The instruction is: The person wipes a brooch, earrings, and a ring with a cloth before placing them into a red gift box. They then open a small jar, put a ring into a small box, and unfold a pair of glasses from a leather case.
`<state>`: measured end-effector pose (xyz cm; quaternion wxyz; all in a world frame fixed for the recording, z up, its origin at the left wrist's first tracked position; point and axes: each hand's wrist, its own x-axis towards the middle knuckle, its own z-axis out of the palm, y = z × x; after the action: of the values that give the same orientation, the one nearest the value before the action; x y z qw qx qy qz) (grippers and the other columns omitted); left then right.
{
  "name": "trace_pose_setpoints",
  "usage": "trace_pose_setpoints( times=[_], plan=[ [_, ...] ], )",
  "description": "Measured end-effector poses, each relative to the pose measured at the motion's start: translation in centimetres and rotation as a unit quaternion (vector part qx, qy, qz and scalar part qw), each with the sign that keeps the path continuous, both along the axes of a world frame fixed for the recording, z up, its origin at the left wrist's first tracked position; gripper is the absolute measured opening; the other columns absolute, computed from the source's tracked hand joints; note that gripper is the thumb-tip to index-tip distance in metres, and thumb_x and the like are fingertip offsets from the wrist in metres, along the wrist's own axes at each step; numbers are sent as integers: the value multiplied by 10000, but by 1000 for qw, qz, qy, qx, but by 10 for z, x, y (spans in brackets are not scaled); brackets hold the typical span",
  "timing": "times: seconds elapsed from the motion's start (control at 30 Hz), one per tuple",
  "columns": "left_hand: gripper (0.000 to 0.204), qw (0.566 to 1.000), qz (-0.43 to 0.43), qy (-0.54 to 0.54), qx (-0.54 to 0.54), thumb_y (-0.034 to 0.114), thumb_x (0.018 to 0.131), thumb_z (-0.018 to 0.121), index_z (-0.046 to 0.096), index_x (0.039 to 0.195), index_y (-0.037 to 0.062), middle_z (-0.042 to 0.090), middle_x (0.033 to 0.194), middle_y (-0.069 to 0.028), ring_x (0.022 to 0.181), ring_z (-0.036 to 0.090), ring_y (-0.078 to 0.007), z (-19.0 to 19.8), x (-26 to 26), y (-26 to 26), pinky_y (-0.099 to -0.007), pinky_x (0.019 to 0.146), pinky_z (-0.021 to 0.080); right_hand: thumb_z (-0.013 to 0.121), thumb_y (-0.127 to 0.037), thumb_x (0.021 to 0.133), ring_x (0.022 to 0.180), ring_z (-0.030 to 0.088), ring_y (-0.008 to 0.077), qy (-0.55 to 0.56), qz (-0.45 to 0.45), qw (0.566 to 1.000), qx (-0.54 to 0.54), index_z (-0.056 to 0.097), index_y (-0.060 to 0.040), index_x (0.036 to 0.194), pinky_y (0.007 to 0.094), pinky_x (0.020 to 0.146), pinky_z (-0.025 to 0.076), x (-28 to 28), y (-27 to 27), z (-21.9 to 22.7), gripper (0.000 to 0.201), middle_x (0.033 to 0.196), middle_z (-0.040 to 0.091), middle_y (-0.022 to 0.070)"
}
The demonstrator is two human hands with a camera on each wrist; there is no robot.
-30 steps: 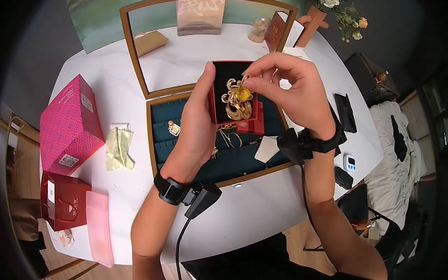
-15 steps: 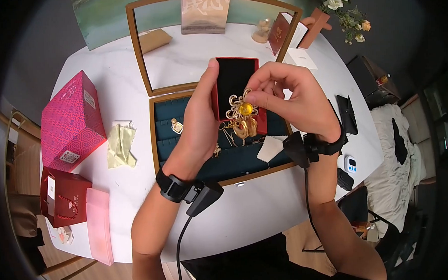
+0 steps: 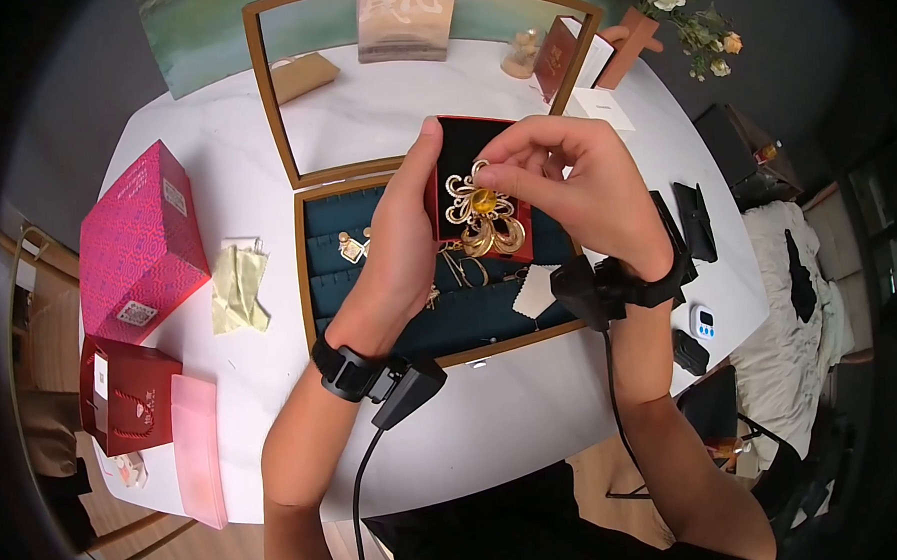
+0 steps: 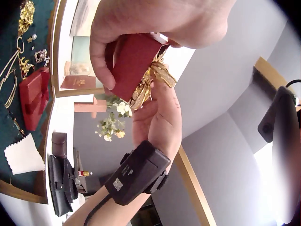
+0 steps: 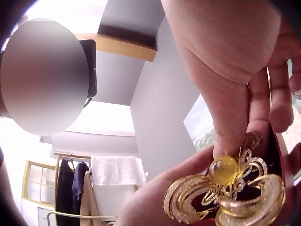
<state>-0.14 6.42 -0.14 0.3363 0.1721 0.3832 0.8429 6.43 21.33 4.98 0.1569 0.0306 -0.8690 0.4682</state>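
Note:
My left hand [image 3: 401, 232] grips a small red box [image 4: 136, 66] with a black lining [image 3: 459, 137], its open side facing up. Over that lining, my right hand [image 3: 589, 179] pinches a gold brooch-like ornament [image 3: 485, 206] by its upper end, between thumb and forefinger. It has looped, stone-set petals round a yellow stone [image 5: 223, 170], and its larger gold loops [image 5: 249, 202] hang lowest, near the box's near edge. Beneath the hands, a jewellery case [image 3: 356, 339] lies with its glass lid raised. Inside it are a red ribboned piece [image 4: 34, 99], gold jewellery and a white cloth [image 3: 536, 294].
To the left stand a pink patterned box [image 3: 137, 244] and a red gift bag [image 3: 128, 394], with a crumpled pale cloth [image 3: 239, 289] beside them. On the right are a black pouch [image 3: 694, 219] and a small white timer [image 3: 702, 321]. The case's raised frame [image 3: 272, 97] stands behind the hands.
The ornament first came down and towards the box's near edge, then rose slightly. Its petals now spread more face-on to the head view. My left hand keeps its grip on the box.

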Motion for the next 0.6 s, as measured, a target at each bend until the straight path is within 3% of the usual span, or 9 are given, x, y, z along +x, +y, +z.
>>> trace_pose_setpoints(
  times=[0.13, 0.2, 0.3, 0.43, 0.6],
  plan=[
    [463, 1000, 17, -2, 13, 418, 1059, 341, 556, 1257, 59, 660, 1147, -68, 1039, 649, -148, -1, 0, 0, -325, 913, 515, 780, -141, 808, 558, 493, 75, 15, -36, 996, 75, 720, -1, 870, 246, 523, 411, 0, -9, 0, 165, 719, 649, 33],
    [460, 1000, 16, -7, 15, 412, 1058, 344, 555, 1259, 55, 655, 1158, -72, 1049, 644, -153, -3, -1, -1, -328, 915, 514, 777, -145, 797, 576, 505, 131, 120, -49, 983, 133, 719, -11, 861, 278, 545, 424, -3, -11, -7, 160, 762, 617, 59],
    [433, 999, 16, -12, 27, 386, 1050, 367, 555, 1248, 50, 645, 1170, -78, 1066, 635, -163, 1, 0, -2, -340, 917, 514, 772, -145, 796, 594, 508, 159, 120, -67, 981, 137, 714, -4, 847, 295, 558, 424, -1, -16, -5, 160, 785, 582, 70],
    [353, 999, 9, -22, 23, 313, 1019, 445, 548, 1232, 50, 637, 1139, -52, 1052, 623, -144, -2, 3, -3, -336, 908, 499, 766, -134, 801, 581, 494, 151, 128, -82, 979, 135, 712, -3, 847, 296, 549, 415, -1, -12, -7, 148, 777, 583, 68],
    [353, 999, 17, -27, 14, 324, 1003, 443, 558, 1177, 39, 645, 1115, -82, 1027, 644, -182, -9, -1, 0, -380, 875, 540, 761, -135, 833, 553, 458, 75, 92, -30, 991, 89, 708, -16, 858, 245, 515, 368, -3, -1, -6, 133, 771, 591, 28]
  ],
)
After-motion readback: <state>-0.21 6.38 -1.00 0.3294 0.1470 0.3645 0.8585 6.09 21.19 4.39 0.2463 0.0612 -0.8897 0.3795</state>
